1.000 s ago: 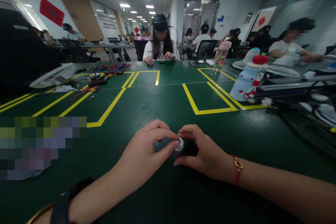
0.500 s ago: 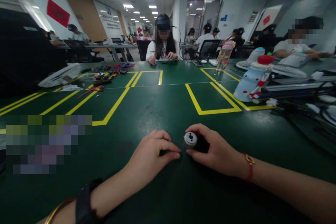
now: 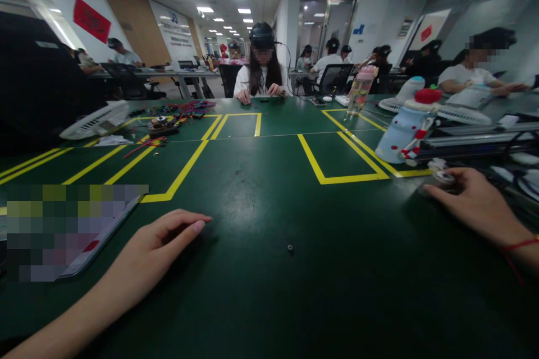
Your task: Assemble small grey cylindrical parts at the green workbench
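Note:
A short silver metal cylinder [image 3: 440,180] with a hole in its end is held between the thumb and fingers of my right hand [image 3: 474,193], at the right side of the table. On the green table [image 3: 252,291], near the middle, lies a tiny dark ring-shaped piece [image 3: 289,248], touched by neither hand. My left hand [image 3: 164,241] is over the table to the left with nothing in it. Its fingers stretch forward, and the thumb is close under the index finger.
Beyond my left hand lies a tablet-like flat item [image 3: 95,249], mostly pixelated. Wires [image 3: 193,109] and a white fan [image 3: 95,120] are at the far left. A blue bottle [image 3: 396,132], a pink-lidded bottle [image 3: 361,92] and cables [image 3: 501,179] stand or lie right. A person [image 3: 261,67] sits opposite.
My right hand has carried the metal cylinder from the middle to the far right. My left hand has drawn back leftward, and the tiny ring-shaped piece now shows on the table.

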`<state>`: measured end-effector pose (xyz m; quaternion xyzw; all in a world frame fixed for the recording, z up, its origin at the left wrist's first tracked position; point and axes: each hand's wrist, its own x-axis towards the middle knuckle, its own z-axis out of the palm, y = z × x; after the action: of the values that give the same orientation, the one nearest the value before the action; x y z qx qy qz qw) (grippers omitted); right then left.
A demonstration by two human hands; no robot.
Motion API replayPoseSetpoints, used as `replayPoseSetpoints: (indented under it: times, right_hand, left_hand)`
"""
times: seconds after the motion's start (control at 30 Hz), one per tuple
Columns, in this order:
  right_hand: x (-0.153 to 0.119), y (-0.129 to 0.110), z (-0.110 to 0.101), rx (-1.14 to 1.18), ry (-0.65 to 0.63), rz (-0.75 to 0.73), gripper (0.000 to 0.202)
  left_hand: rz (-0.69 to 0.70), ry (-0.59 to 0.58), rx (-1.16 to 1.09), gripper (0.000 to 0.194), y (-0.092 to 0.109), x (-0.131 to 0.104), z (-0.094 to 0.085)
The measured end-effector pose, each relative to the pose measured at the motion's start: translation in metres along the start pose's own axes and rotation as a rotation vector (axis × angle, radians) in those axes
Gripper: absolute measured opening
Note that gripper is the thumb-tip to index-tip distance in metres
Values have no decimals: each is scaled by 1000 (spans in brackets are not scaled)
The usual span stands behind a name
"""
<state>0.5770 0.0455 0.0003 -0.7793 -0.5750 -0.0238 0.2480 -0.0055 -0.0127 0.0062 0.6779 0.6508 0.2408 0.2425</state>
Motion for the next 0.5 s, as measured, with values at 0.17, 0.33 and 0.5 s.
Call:
replayPoseSetpoints:
  times: [0.17,0.33,0.5]
  right_hand:
    - [-7,-6,-2,-250,247,-125,85]
    - [-67,-124,13,43,-86,-711,51]
    - [-120,-218,40,407,-617,-919,28]
  left_hand:
    - [11,45,13,39,9,1,11]
    - [8,32,31,37,10,0,12]
    - [48,21,35,34,10,-3,10]
